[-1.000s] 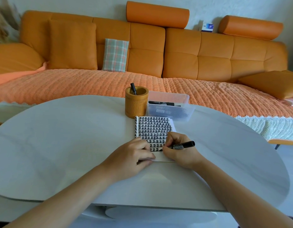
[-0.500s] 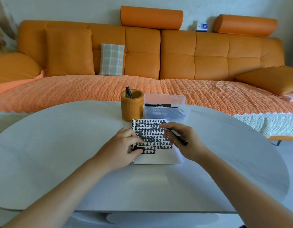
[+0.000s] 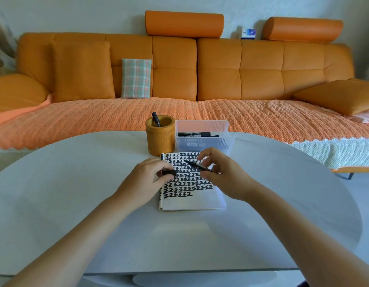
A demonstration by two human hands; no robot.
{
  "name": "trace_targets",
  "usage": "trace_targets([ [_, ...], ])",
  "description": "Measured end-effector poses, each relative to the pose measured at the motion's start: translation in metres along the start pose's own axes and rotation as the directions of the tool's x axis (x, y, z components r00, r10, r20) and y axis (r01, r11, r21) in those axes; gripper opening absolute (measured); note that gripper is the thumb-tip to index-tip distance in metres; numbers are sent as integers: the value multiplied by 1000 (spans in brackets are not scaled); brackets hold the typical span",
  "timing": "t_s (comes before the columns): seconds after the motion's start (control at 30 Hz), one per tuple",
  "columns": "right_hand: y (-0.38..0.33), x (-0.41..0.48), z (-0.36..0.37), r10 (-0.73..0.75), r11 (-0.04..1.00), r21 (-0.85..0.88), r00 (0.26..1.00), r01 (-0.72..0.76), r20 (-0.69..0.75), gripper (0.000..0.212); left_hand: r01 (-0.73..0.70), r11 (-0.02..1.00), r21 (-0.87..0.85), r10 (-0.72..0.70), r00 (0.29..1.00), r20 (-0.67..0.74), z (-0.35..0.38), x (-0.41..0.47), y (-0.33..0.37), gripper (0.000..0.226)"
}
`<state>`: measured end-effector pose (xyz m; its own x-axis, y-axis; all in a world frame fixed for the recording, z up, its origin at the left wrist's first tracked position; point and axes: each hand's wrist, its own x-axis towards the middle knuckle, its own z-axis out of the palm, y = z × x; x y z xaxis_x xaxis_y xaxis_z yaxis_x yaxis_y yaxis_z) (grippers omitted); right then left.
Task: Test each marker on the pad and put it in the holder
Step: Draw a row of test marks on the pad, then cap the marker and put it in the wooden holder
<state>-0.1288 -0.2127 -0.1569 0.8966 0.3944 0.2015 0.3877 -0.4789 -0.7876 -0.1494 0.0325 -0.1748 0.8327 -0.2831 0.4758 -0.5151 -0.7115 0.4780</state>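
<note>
Right hand (image 3: 225,175) grips one marker (image 3: 200,167) – left hand (image 3: 147,179) pinches cap (image 3: 169,173); one marker in holder (image 3: 160,135).

Soft daylight, slight blur, bowed edges

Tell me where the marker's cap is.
In the head view, the cap is pinched in the left hand, over the pad's left edge.

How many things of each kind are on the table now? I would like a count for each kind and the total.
Markers: at least 3; one in the right hand at, one in the holder at, one or more in the clear box, count unclear
Marker cap, in left hand: 1
Bamboo holder: 1
Clear box: 1
Pad: 1
Total: at least 7
</note>
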Motion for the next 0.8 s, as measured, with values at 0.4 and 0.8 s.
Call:
trace_targets([
  [0.4,-1,-1,4,39,969,-242,999,-44,-26,24,-13,1000,-23,14,1000,12,6,4,8,17],
  [0.8,-6,1,11,-117,962,-254,990,95,-73,24,-71,997,-1,71,986,151,4,11,7,19],
])
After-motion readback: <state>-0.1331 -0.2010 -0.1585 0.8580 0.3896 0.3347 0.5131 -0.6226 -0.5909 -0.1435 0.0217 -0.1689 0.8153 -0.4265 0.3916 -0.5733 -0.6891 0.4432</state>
